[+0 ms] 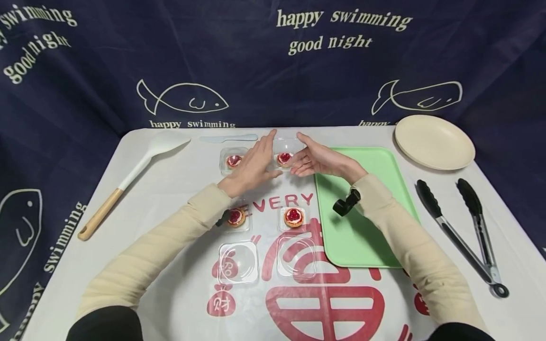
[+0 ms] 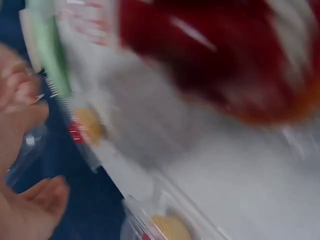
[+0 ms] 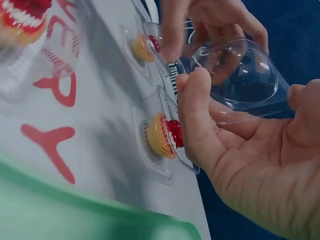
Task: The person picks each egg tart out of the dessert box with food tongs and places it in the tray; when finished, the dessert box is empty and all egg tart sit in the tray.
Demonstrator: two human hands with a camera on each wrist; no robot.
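Between my two hands is a clear plastic lid, raised over the back-right tart, which has a red topping. My right hand holds the lid with its thumb at one corner and fingers at the other side. My left hand grips the opposite side, its bent fingers partly seen through the plastic. The back-left tart sits in a clear container beside my left hand. Nearer to me are a left tart, partly beside my left wrist, and a right tart.
Two clear plastic pieces lie at the front. A green tray is under my right forearm. Tongs and a cream plate stand at right. A white spatula with wooden handle and a pale blue knife lie left.
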